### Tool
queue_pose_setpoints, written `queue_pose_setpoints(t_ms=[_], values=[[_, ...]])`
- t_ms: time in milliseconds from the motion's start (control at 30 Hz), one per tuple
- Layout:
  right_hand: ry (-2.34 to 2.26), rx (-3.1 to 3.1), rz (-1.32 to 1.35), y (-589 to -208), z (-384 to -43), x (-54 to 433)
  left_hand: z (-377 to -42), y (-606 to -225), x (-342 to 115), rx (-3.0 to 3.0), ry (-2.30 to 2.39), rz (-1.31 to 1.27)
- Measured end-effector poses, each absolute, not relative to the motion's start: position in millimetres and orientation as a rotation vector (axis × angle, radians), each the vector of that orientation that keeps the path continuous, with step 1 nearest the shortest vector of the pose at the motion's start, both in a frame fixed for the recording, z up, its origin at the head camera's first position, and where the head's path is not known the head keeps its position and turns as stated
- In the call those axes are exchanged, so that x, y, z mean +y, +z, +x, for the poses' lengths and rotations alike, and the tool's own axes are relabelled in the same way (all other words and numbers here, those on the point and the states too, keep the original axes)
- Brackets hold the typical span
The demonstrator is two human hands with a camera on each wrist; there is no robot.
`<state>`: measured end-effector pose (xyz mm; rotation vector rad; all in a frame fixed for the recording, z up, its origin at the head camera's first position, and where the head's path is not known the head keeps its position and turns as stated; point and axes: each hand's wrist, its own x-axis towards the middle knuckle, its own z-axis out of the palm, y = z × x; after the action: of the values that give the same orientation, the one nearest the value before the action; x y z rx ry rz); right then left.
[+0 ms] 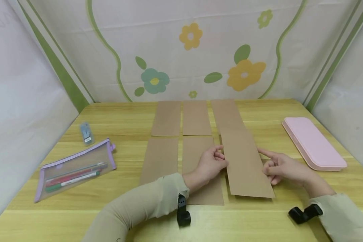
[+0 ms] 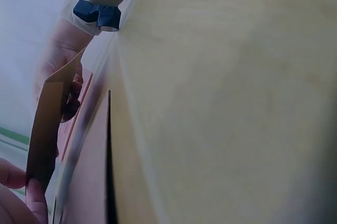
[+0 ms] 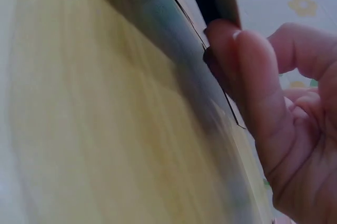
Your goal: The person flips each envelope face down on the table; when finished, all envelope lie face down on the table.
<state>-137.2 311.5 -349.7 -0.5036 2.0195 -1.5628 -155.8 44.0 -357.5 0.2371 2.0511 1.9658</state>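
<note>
A brown paper sheet (image 1: 246,164) is lifted at its near end, over the right column of papers. In the head view it runs without a clear break into the brown paper (image 1: 227,112) at the back. My left hand (image 1: 208,164) pinches its left edge between thumb and fingers. On the opposite edge my right hand (image 1: 282,168) pinches it, index finger stretched along the side. The left wrist view shows the held sheet (image 2: 43,129) bent near the right hand. Under its left side lies another brown sheet (image 1: 196,181), partly covered by my left hand and forearm.
More brown sheets lie flat in rows: one front left (image 1: 160,156), one back left (image 1: 166,117), one back middle (image 1: 196,117). A pink case (image 1: 314,143) is at right. At left are a mesh pouch (image 1: 69,156) with several pens and a small blue item (image 1: 86,132).
</note>
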Motion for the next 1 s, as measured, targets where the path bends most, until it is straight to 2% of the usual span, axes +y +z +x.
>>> queue_pose_setpoints(t_ms=[533, 1000], values=[[-1.381, 2.160, -0.327, -350, -136, 311, -154, -358, 45, 2.229, 1.641, 0.260], [-1.193, 2.335, -0.253, -341, -130, 299, -154, -355, 43, 2.221, 1.641, 0.256]])
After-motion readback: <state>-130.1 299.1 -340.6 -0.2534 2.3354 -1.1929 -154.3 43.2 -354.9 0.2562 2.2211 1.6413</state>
